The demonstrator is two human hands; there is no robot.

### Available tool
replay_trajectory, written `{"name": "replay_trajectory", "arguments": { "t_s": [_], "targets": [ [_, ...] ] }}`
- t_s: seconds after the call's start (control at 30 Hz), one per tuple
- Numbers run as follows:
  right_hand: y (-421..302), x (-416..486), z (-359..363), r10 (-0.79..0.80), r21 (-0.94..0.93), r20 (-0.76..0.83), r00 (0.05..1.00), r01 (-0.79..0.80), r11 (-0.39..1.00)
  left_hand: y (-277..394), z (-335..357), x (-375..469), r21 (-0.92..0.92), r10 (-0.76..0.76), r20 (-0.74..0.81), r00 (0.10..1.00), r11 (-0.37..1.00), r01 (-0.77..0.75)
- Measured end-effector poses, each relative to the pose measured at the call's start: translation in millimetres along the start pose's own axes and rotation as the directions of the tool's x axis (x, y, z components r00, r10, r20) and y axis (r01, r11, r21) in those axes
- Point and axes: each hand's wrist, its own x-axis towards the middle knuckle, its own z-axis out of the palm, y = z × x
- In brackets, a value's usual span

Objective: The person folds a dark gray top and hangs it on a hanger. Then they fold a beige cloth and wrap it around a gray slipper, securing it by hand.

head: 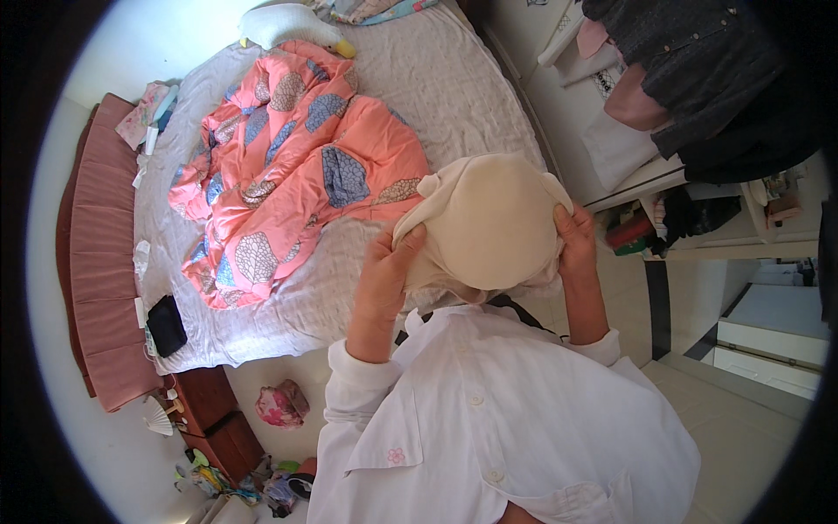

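Observation:
A beige cloth item (501, 219) with a rounded, smooth middle is held up in front of my chest; what kind of item it is I cannot tell. My left hand (393, 262) pinches its left edge between thumb and fingers. On the opposite side, my right hand (575, 239) grips a folded edge, thumb on top. Behind the cloth lies a bed with a pale, wrinkled sheet (458, 85). A coral quilt with blue and beige leaf shapes (308, 170) is bunched up on it, just left of the cloth.
A white duck plush (288, 26) lies at the bed's far end. A black cloth or pouch (167, 325) rests near the pink padded headboard (105, 255). A floral bundle (283, 404) is on the floor by a wooden nightstand (209, 399). Dark clothes (700, 72) hang at the right over shelves.

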Motion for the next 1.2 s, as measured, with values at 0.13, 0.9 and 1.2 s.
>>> {"name": "replay_trajectory", "arguments": {
  "t_s": [0.13, 0.9, 1.2],
  "targets": [
    [4.8, -0.1, 0.2, -0.021, -0.020, 0.010, 1.000, 0.021, 1.000, -0.1, 11.8, 3.3, -0.073, 0.142, -0.017, 0.990, 0.987, -0.142],
    [0.8, -0.4, 46.6, 0.268, -0.140, -0.252, 0.930, -0.309, 0.941, -38.6, 73.2, 7.7, 0.480, 0.434, 0.092, 0.896, 0.769, -0.422],
    [-7.6, 9.8, 41.4, 0.069, -0.161, 0.146, 0.987, -0.045, 0.986, -47.8, 32.1, 34.5, -0.271, 0.001, -0.134, 0.991, 0.962, -0.038]
  ]
}}
